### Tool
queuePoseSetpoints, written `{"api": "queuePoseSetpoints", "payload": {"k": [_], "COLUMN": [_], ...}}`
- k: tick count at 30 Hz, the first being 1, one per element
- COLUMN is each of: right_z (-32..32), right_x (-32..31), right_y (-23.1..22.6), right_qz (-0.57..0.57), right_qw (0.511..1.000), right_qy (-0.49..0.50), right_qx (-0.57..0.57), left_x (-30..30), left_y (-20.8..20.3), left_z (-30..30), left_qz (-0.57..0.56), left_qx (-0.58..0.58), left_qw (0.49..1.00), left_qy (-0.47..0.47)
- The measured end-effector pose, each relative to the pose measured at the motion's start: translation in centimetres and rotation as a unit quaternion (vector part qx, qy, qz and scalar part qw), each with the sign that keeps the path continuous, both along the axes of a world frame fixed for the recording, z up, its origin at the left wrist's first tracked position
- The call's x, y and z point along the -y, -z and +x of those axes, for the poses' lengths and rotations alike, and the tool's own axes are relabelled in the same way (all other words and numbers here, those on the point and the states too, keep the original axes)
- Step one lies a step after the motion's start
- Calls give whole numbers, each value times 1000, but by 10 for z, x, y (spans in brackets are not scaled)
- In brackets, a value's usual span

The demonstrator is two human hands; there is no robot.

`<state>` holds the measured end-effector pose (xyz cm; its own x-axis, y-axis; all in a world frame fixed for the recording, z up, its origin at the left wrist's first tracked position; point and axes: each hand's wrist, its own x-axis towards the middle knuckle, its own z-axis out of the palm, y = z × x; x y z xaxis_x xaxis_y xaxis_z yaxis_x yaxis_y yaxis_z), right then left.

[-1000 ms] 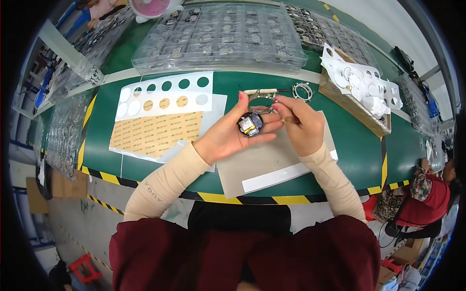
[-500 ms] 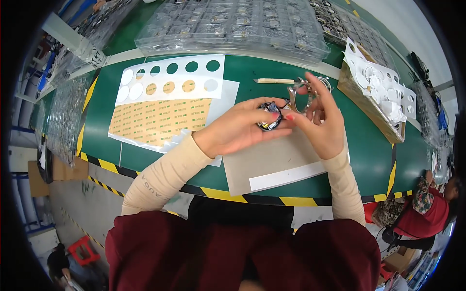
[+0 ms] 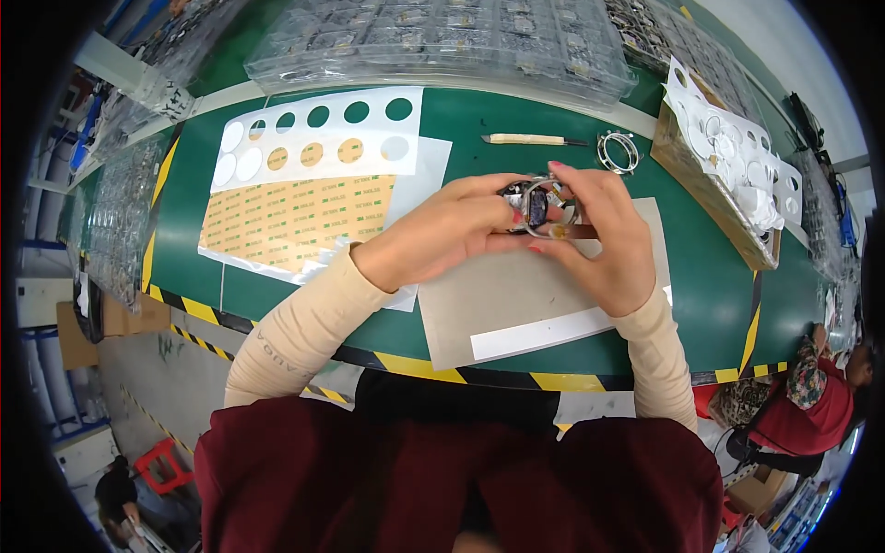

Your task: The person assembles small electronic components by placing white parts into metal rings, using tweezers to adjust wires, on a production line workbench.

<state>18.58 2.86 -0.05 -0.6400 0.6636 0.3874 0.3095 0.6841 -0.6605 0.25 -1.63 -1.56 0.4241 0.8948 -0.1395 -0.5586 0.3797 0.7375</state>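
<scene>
My left hand (image 3: 452,226) grips a small round electronic module (image 3: 538,208) with dark and metallic parts. Closed around a silver metal ring (image 3: 526,205), my right hand (image 3: 616,238) presses the ring against the module's right side. Both parts meet between my fingertips, above a grey-beige board (image 3: 516,295). My fingers partly cover them, so I cannot tell how far the module sits inside the ring. Beyond my right hand lie several more silver rings (image 3: 634,153) on the green table. A craft knife (image 3: 525,139) with a pale handle rests to their left.
At left lies a tan adhesive-backed sheet (image 3: 295,221) under a white sheet with round cut-outs (image 3: 371,158). A white strip (image 3: 544,335) is on the board. Clear plastic trays (image 3: 433,64) stand at the back; a cardboard box (image 3: 705,189) of white scraps stands right. Another person (image 3: 811,415) is at far right.
My right hand has brought the ring leftward onto the module, from being held upright and apart. My left hand has turned the module and shifted slightly right.
</scene>
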Motion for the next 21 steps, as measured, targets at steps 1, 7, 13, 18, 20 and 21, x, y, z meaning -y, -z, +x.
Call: {"api": "queuePoseSetpoints", "payload": {"k": [1,7,13,18,20,21], "right_z": [-1,-3,-6,-6,-6,-6], "right_x": [1,6,9,11,10,10], "right_y": [2,9,11,7,8,8], "right_qz": [11,5,1,-72,-83,-84], "right_qw": [1000,1000,1000,997,996,996], "right_qy": [-8,-9,-14,-14,-29,-29], "right_qx": [11,29,19,-2,-6,-6], "left_x": [2,7,6,9,8,9], "left_y": [-2,-6,-2,-5,-5,-6], "left_z": [4,11,12,13,11,11], "left_qz": [-14,47,60,0,23,22], "left_qx": [-7,-255,-269,-193,-202,-202], "left_qw": [1000,963,957,974,974,974], "left_qy": [-21,-75,-95,-122,-101,-101]}}
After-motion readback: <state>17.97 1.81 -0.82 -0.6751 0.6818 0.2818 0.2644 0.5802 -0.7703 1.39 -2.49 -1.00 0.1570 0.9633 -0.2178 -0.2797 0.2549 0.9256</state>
